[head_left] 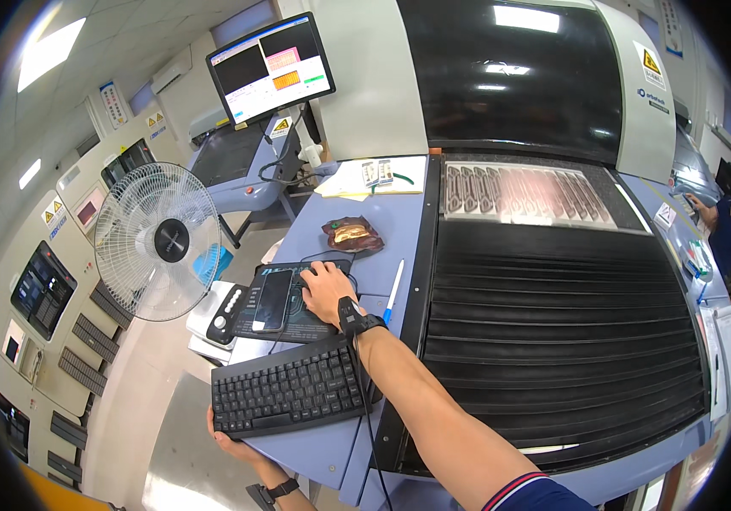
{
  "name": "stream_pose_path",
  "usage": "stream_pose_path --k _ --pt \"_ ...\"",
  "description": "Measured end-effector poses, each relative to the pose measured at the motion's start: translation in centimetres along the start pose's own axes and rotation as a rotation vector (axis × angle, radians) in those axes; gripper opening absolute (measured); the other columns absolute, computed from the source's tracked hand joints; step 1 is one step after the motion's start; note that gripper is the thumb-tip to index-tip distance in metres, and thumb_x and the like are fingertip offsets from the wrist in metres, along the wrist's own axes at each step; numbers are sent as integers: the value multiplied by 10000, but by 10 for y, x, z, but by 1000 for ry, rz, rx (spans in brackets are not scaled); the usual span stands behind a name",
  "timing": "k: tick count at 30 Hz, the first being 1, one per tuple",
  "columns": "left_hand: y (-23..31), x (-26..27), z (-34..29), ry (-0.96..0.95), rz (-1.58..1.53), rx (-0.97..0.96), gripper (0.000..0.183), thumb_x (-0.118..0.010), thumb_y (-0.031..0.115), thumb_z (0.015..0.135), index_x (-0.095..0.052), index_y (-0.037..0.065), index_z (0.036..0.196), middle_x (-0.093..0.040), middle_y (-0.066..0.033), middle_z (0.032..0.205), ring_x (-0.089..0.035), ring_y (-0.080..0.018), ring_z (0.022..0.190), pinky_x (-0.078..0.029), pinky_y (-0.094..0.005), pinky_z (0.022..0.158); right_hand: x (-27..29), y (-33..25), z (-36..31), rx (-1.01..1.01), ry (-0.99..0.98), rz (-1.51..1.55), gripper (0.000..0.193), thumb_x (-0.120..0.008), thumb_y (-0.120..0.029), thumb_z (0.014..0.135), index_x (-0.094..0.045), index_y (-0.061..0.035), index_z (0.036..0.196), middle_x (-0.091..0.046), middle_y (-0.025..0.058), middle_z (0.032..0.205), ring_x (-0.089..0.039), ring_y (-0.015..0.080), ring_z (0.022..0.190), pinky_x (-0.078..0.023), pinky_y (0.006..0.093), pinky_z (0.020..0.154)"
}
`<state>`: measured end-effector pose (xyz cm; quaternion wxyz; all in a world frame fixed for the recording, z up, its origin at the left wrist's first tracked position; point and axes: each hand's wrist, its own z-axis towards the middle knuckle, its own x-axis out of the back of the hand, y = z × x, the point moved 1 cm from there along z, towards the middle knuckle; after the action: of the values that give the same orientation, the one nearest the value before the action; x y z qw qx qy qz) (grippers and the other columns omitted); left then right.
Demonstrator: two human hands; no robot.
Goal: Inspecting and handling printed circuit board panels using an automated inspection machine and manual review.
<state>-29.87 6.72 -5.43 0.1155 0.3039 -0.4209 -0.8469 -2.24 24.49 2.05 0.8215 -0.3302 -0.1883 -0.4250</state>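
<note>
My left hand (236, 446) holds a black keyboard (289, 387) by its near left corner, with fingers along the side edge. The keyboard is tilted at the front of the blue-grey worktop (374, 281). Beyond it, my right hand (328, 292) curves over a computer mouse on a dark mouse pad (306, 322). The palm and fingers hide nearly all of the mouse; a thin cable runs behind it. A smartphone (272, 300) lies on the pad, left of my right hand. Past my fingertips sits an opened dark red wrapper (352, 233) with something golden inside.
A fan (158, 241) stands at left, near a white control box (216, 315). A pen (394, 289) lies by the black slatted machine bed (553, 324), which carries a clear-and-copper panel (523, 194). A monitor (272, 68) stands behind. Another person (730, 226) works at far right.
</note>
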Motion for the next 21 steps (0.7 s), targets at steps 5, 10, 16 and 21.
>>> stream_pose_path --k 5,10,16,21 --pt "-5 4 3 1 13 -13 717 -376 573 977 -485 -32 1345 -571 -214 1244 -632 -296 1093 -561 -421 926 -2 1 0 6 0 -5 252 -672 -154 834 -675 -50 1064 -610 153 1114 -576 337 1080 -500 445 936" --pt "4 -3 3 32 -81 13 709 -379 566 976 -497 -29 1344 -577 -206 1247 -624 -295 1104 -548 -421 946 -8 -5 5 9 -3 9 255 -667 -185 835 -674 -52 1053 -611 156 1112 -580 346 1070 -502 460 916" --pt "-25 21 7 12 -25 -52 572 -382 404 1001 -541 -37 1330 -583 -181 1294 -567 -301 1201 -469 -430 1035 5 0 5 59 170 87 320 -646 -269 870 -648 -50 1103 -615 181 1145 -582 377 1079 -489 501 921" --pt "-39 24 14 -13 58 -48 551 -357 357 1024 -571 -61 1314 -576 -195 1337 -555 -303 1224 -394 -424 1100 51 -57 10 -412 442 502 352 -619 -198 910 -627 15 1190 -638 219 1193 -592 390 1131 -462 456 1001"
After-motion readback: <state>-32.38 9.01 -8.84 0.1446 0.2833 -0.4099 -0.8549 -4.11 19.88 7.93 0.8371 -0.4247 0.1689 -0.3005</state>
